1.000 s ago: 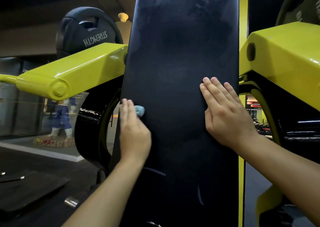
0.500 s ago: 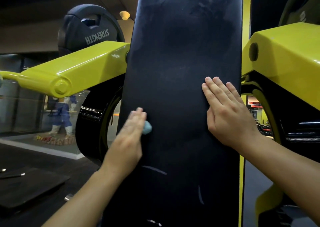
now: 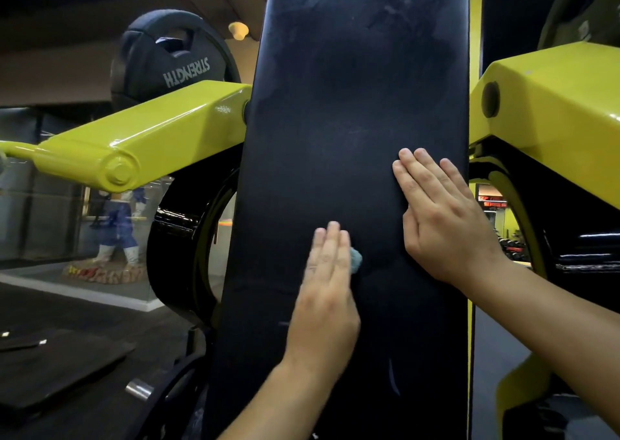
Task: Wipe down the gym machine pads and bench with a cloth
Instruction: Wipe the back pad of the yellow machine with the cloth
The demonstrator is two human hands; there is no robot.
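A tall black back pad fills the centre of the frame between yellow machine arms, the right hand flat and open at its right edge, the left hand pressing straight fingers on a small blue cloth at lower centre.

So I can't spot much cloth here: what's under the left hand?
A small blue cloth peeks out beside the left hand, whose straight fingers press it onto the black pad. The rest of the cloth is covered by the palm.
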